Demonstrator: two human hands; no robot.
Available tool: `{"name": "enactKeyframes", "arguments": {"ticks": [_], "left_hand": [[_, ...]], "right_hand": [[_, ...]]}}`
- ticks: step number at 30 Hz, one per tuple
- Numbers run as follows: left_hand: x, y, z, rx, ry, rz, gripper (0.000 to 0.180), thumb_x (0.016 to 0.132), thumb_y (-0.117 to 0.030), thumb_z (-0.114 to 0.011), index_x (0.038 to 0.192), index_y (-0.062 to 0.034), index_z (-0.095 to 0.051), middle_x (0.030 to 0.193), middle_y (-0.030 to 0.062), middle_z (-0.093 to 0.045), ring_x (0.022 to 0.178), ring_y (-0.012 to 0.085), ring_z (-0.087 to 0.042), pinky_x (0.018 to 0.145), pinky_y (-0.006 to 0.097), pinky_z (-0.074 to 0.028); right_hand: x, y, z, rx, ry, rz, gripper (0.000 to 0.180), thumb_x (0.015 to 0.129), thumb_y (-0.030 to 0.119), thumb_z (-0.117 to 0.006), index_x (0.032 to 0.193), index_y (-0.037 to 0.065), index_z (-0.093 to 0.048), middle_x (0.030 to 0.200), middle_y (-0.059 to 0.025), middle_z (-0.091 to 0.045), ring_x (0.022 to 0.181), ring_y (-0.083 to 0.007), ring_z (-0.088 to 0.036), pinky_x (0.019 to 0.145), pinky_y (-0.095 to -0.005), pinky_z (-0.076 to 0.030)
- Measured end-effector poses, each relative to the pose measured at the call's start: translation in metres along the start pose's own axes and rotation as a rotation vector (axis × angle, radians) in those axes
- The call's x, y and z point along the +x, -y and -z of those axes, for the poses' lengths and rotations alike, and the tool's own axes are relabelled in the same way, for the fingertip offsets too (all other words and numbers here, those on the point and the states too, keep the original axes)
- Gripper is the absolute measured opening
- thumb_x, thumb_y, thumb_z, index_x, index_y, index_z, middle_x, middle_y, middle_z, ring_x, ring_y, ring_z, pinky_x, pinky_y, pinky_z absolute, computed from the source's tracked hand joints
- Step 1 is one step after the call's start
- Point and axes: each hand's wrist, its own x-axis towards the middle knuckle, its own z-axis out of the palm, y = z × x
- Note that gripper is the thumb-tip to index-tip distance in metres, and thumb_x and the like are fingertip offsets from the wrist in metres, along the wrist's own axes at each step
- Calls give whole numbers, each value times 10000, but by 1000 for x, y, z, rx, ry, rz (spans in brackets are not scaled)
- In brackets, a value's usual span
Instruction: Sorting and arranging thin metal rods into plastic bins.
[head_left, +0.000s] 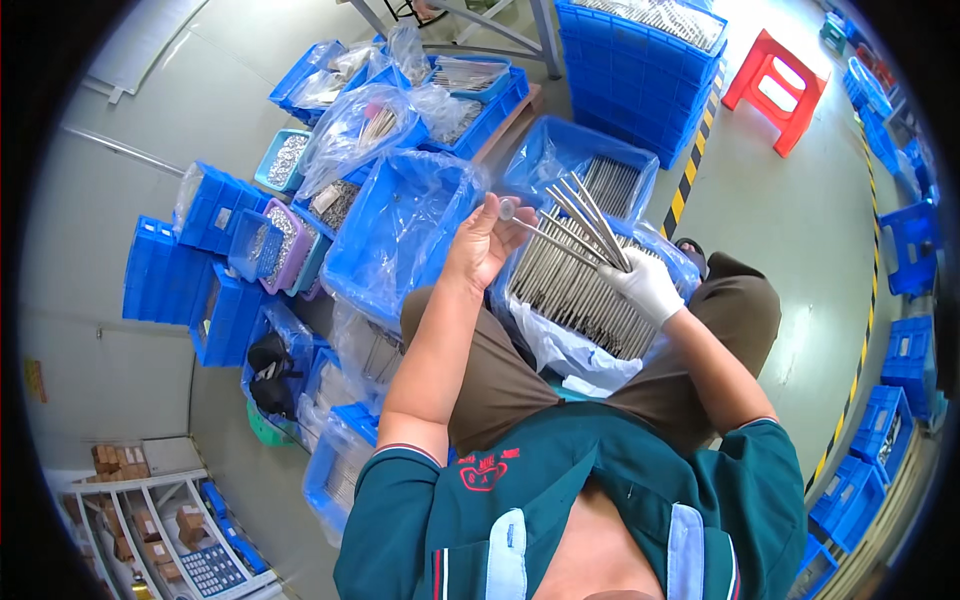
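Note:
My left hand (480, 243) is bare and pinches a small round whitish piece (507, 209) between thumb and fingers. What exactly this piece is, I cannot make out. In a white glove, my right hand (645, 285) is closed around several thin metal rods (590, 222) that fan out up and to the left. One rod of the bunch reaches across to the round piece at my left fingertips; whether they touch, I cannot tell. Below both hands, between my knees, stands a plastic-lined blue crate (610, 372) packed with similar metal rods (565, 290).
A plastic-lined blue crate (385, 240) stands left of my hands. Beyond the rods is another blue crate (535, 160) partly filled with rods. Stacked blue crates (625, 90) rise behind it. Bins of small metal parts (285, 235) sit left; a red stool (765, 85) stands far right.

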Motion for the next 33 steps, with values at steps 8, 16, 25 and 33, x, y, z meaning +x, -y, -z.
{"name": "enactKeyframes", "arguments": {"ticks": [8,16,25,33], "left_hand": [[36,-9,1,156,36,-27,346,846,-332,-649,1015,-34,-597,939,140,-668,874,216,-652,786,310,-501],[55,-6,10,86,166,-8,237,851,-130,-647,1046,-16,-577,1060,150,-633,997,234,-614,860,331,-491],[52,-10,-2,254,89,92,236,858,-146,-642,1042,-19,-567,990,134,-659,921,233,-649,831,350,-513],[43,-11,4,247,296,-103,234,862,-143,-636,1053,-29,-566,1037,159,-644,913,233,-654,823,334,-512]], "right_hand": [[39,19,26,-162,22,-4,312,831,312,-636,828,1,-608,646,-108,-592,604,-189,-588,604,-322,-449],[56,12,30,-87,100,-110,313,847,307,-625,807,-2,-590,606,-67,-571,553,-143,-562,558,-288,-433],[54,2,21,-390,-240,317,227,796,208,-674,818,8,-569,774,-187,-579,701,-368,-578,622,-379,-456],[50,9,19,204,197,-175,234,826,230,-639,867,4,-593,679,-183,-587,597,-285,-597,570,-356,-448]]}}
